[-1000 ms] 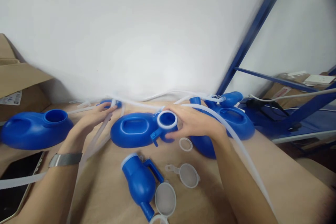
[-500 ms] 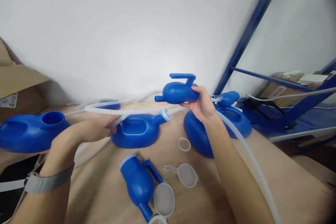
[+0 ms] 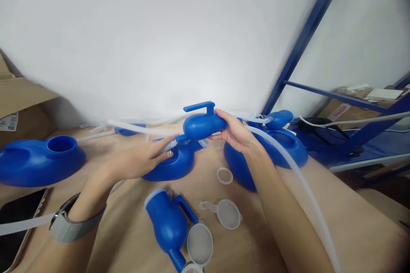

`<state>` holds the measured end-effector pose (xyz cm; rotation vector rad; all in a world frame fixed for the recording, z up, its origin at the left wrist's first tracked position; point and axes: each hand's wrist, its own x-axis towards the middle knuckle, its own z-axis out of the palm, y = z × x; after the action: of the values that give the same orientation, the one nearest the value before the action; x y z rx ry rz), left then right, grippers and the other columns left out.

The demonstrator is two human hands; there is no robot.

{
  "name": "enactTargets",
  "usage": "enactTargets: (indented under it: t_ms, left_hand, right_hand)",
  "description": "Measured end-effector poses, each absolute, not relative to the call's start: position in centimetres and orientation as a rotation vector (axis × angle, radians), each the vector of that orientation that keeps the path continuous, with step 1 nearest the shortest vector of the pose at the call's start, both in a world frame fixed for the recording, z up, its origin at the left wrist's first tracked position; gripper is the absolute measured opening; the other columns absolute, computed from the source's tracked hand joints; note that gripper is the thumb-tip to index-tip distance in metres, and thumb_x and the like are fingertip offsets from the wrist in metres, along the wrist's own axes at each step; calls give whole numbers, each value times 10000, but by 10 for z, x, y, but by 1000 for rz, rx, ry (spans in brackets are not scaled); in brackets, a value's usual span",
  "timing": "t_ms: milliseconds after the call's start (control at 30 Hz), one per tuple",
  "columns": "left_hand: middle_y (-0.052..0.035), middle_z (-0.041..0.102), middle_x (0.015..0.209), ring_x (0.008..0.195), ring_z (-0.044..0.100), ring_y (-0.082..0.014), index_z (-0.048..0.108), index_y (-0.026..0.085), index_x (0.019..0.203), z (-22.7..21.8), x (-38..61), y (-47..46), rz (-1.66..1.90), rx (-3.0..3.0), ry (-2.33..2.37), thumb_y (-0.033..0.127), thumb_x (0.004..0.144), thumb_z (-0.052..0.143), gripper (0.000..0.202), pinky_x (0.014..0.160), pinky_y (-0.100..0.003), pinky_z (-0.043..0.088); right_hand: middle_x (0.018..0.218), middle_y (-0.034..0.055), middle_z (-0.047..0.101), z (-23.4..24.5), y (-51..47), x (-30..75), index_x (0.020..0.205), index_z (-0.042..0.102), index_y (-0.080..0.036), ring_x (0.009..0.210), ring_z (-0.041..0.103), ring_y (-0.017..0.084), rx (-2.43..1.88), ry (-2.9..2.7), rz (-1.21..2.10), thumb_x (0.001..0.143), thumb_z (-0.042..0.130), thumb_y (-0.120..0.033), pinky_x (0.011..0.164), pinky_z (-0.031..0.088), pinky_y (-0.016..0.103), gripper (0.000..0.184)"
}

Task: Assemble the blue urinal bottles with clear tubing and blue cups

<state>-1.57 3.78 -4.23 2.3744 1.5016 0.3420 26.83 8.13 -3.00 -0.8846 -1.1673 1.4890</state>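
My right hand (image 3: 235, 132) is wrapped round the wide end of a blue plastic urinal funnel (image 3: 201, 126), its handle on top and its narrow spout to the left. At that spout my left hand (image 3: 144, 158) pinches the end of a translucent tube (image 3: 171, 145) that has a small metal clip. Tube end and spout meet; how far one sits on the other is hidden by fingers. Below them a blue urinal bottle (image 3: 173, 166) lies on the table, partly covered. Nearer me is a second blue funnel (image 3: 171, 222) with a handle, lying on its side.
Several translucent caps (image 3: 229, 214) and a ring (image 3: 224, 175) lie in front. Another blue bottle (image 3: 41, 162) is at left, above a phone (image 3: 22, 217). More blue bottles (image 3: 290, 149) stand right, beside a blue metal frame (image 3: 307, 38). A cardboard box (image 3: 25, 98) is far left.
My left hand has moved right and up with the tube end, bringing it to the funnel's spout. My right hand has shifted the funnel left and slightly down.
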Motion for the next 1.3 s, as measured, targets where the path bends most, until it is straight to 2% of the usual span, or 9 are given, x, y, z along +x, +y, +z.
enactTargets:
  t_ms: [200,333,433,533,767,867,967,1100,1300]
  left_hand:
    - [-117,673,1327,1155,650,-291,214,176,1644,-25,-16,34,494,2323,1390,509,947,395,794,1026,-396,508]
    - [-108,698,1280,1023,674,-293,386,226,1587,-18,-5,27,431,2388,1404,581,948,451,733,936,-386,529]
    - [-73,699,1330,1123,660,-304,564,273,1465,-15,2,25,503,2467,1413,640,1004,345,629,1029,-382,483]
    - [-56,739,1261,1103,684,-302,633,300,1397,-14,3,25,483,2522,1488,658,1022,288,623,1032,-360,474]
    - [-45,755,1164,992,697,-268,651,303,1314,-12,2,21,472,2577,1507,664,1033,261,601,860,-317,489]
    - [-48,747,985,861,680,-250,665,268,1113,-12,5,20,472,2550,1522,652,1037,236,581,754,-324,456]
    - [-37,654,777,712,610,-234,576,246,903,-14,7,21,464,2541,1521,635,1039,222,543,676,-345,395]
    - [-21,596,764,700,573,-227,478,246,835,-19,11,21,481,2507,1451,632,1044,220,509,699,-360,387]
    - [-17,594,772,733,559,-213,503,231,796,-18,15,18,553,2391,1358,638,1030,288,516,710,-350,410]
  right_hand:
    - [950,8,684,-27,88,281,1008,642,-246,805,673,184,-880,-1040,1348,916,628,-432,614,629,325,208]
    - [965,-5,650,-23,87,287,979,643,-269,826,654,190,-894,-1138,1217,880,653,-466,619,627,328,220]
    - [1010,-4,638,-23,85,286,977,644,-280,897,656,211,-900,-1220,1178,853,678,-491,625,633,333,247]
    - [1032,2,626,-22,83,283,989,632,-275,911,649,210,-894,-1242,1172,837,688,-495,619,625,321,274]
    - [1022,1,634,-22,83,284,1025,587,-273,916,634,207,-812,-1275,1212,815,670,-454,693,601,331,290]
    - [984,-5,651,-22,82,286,1020,545,-278,915,628,214,-796,-1327,1188,754,636,-395,741,565,333,304]
    - [1013,8,656,-20,78,287,976,520,-276,959,628,231,-777,-1418,1116,690,593,-366,790,533,336,308]
    - [1015,30,648,-15,71,287,940,503,-274,961,628,253,-731,-1459,1042,665,545,-383,819,516,367,299]
    - [950,44,619,-11,65,289,883,513,-265,936,614,257,-601,-1494,937,661,574,-404,838,496,398,270]
